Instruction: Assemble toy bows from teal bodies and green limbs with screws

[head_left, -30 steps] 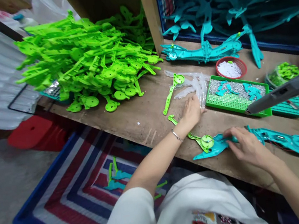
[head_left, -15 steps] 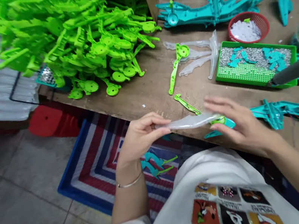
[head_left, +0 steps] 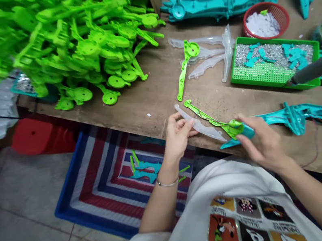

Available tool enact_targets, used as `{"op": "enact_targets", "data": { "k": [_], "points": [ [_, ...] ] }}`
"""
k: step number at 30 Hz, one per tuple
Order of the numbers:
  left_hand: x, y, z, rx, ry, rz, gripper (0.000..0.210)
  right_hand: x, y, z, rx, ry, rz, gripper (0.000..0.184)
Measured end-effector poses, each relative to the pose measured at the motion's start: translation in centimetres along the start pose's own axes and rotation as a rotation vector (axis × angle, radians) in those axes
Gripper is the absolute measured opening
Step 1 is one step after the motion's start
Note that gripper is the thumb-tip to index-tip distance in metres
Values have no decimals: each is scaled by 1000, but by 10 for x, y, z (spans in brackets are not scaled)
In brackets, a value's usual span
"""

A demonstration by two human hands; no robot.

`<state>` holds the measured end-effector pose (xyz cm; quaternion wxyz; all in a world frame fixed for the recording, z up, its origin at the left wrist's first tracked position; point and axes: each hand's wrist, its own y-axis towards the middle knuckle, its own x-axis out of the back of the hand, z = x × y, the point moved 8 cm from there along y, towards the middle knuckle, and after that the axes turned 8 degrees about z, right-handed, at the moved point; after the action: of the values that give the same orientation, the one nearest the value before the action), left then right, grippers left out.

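A clear plastic strip (head_left: 207, 130), curved and slanting down to the right, is pinched between the thumb and fingers of my left hand (head_left: 178, 134). Beside it lies a slim lime-green plastic arm (head_left: 201, 113) with a thin wire along it. Its round end rests over a teal plastic body (head_left: 267, 119) at the table's front edge. My right hand (head_left: 261, 140) grips that round end, thumb and index finger at its sides. Another lime-green arm (head_left: 183, 76) lies farther back, beside several clear strips (head_left: 209, 65).
A big heap of lime-green parts (head_left: 89, 46) covers the back left. A green tray (head_left: 277, 74) of screws and teal bits, a red basket (head_left: 284, 17) of white pieces and a dark rod (head_left: 318, 65) stand at the right. Below the table edge is a striped, blue-edged bin (head_left: 97, 180).
My left hand has moved right and turned the clear strip to a downward slant beside the green arm. My right hand has left the strip's end and closed on the green arm's round end.
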<state>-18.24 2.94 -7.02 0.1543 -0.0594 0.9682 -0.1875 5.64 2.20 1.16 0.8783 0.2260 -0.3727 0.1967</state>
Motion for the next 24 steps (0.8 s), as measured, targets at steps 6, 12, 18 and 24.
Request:
{"op": "enact_targets", "data": {
  "k": [6,12,18,24],
  "points": [
    [-5,15,3,-30,83,39,60,3,-2,-33,-156,79,-10,42],
    [-21,15,5,-38,74,85,60,-4,0,-29,-116,78,5,39],
    [-23,17,7,-25,88,80,63,-6,3,-30,-103,86,50,38],
    [-23,16,14,-18,69,86,71,-7,6,-29,-82,106,68,38]
  ]
}}
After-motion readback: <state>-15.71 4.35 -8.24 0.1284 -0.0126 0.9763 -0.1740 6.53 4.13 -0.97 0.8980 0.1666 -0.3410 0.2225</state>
